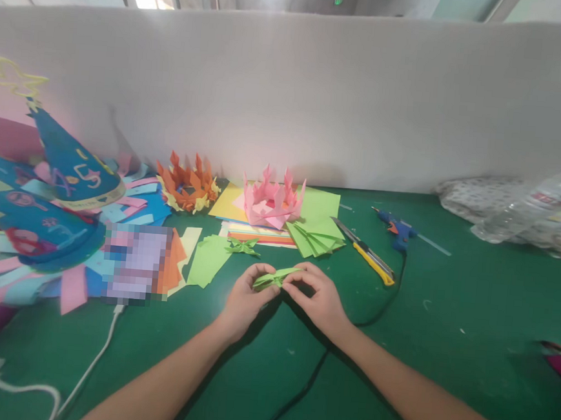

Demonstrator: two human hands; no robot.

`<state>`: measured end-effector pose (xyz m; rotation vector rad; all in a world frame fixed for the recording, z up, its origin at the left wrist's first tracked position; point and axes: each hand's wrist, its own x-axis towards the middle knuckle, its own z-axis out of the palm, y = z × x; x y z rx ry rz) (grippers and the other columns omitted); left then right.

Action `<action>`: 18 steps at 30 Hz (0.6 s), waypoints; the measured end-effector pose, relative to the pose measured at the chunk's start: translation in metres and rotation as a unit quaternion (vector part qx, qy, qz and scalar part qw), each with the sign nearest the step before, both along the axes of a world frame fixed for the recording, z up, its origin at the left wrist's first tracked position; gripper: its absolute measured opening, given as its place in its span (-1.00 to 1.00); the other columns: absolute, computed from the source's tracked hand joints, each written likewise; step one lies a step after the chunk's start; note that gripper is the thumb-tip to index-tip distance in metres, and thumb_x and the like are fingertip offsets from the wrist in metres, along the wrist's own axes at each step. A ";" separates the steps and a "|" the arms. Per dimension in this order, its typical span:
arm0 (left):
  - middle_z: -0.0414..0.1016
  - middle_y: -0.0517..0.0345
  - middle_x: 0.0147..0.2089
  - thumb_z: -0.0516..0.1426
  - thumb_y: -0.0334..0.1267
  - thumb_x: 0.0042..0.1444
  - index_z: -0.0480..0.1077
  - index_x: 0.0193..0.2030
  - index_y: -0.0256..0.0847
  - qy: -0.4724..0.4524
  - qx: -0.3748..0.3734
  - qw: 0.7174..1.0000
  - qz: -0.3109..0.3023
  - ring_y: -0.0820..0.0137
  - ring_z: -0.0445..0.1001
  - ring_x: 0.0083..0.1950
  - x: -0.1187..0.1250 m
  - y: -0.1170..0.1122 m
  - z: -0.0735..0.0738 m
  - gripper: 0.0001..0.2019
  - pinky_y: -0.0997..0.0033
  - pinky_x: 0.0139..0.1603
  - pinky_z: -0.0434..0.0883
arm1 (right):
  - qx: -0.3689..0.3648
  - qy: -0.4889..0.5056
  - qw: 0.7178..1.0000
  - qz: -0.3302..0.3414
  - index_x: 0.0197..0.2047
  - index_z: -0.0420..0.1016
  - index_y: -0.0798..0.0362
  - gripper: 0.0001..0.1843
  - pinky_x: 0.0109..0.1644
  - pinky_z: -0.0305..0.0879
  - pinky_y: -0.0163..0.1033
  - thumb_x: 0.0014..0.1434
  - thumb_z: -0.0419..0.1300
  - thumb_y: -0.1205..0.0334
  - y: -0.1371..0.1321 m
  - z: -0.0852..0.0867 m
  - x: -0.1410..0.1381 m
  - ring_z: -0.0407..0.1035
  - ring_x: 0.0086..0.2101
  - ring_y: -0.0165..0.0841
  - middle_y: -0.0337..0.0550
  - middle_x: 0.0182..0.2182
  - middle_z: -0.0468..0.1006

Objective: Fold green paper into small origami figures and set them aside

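Observation:
Between my two hands is a small piece of folded green paper (279, 276), held just above the green table. My left hand (249, 298) pinches its left end with the thumb in front and the fingers behind. On the right end, the thumb and fingertips of my right hand (319, 297) are closed too. Just beyond my left hand lies another folded green paper piece (243, 246), spiky in shape. Green paper sheets (208, 259) lie left of it, and a fanned stack of green sheets (314, 237) sits behind my right hand.
A pink paper crown (272, 203) and an orange one (188, 186) stand at the back. To the right are a yellow utility knife (373, 262), a blue glue gun (398, 229) with its cord, and a plastic bottle (518, 206). Blue paper hats (75, 161) and paper strips crowd the left.

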<state>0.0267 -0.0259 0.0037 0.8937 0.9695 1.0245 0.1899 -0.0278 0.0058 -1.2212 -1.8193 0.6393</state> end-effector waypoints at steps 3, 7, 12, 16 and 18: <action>0.34 0.29 -0.28 0.31 -0.28 -0.17 0.29 -0.26 -0.18 0.010 0.009 1.000 0.011 0.53 0.32 -0.31 0.000 0.000 0.000 -0.67 0.54 -0.27 0.28 | -0.003 0.003 1.000 0.005 -0.39 0.48 0.02 -0.92 -0.16 0.27 -0.29 0.13 0.17 0.30 -0.001 0.001 -0.001 0.37 -0.26 -0.34 -0.19 -0.35 0.44; 0.33 0.29 -0.31 0.31 -0.30 -0.18 0.30 -0.29 -0.19 0.018 0.021 0.999 0.019 0.51 0.32 -0.28 0.000 0.001 0.000 -0.67 0.55 -0.25 0.28 | -0.005 0.006 1.000 0.006 -0.39 0.47 0.02 -0.92 -0.14 0.27 -0.28 0.13 0.18 0.30 -0.001 0.002 -0.001 0.37 -0.24 -0.33 -0.19 -0.35 0.44; 0.36 0.26 -0.30 0.32 -0.28 -0.18 0.28 -0.26 -0.20 0.023 0.021 0.999 0.015 0.49 0.35 -0.24 -0.002 0.002 -0.003 -0.64 0.52 -0.20 0.29 | 0.000 0.013 1.000 0.006 -0.38 0.47 0.02 -0.93 -0.13 0.27 -0.25 0.13 0.17 0.30 0.000 0.001 0.001 0.36 -0.24 -0.32 -0.18 -0.35 0.44; 0.35 0.30 -0.39 0.30 -0.21 -0.13 0.24 -0.24 -0.19 0.025 0.009 1.000 -0.010 0.53 0.34 -0.38 -0.002 0.002 -0.001 -0.63 0.51 -0.28 0.28 | 0.008 0.025 1.000 0.016 -0.36 0.45 0.02 -0.93 -0.17 0.28 -0.26 0.15 0.15 0.31 0.001 0.001 0.001 0.36 -0.27 -0.34 -0.18 -0.35 0.44; 0.35 0.31 -0.40 0.31 -0.20 -0.14 0.23 -0.25 -0.18 0.024 0.017 0.999 -0.019 0.54 0.33 -0.40 -0.002 0.001 0.002 -0.62 0.53 -0.31 0.27 | 0.013 0.027 0.999 0.021 -0.36 0.42 0.02 -0.93 -0.20 0.28 -0.26 0.16 0.13 0.31 0.001 0.001 0.001 0.36 -0.29 -0.35 -0.18 -0.35 0.45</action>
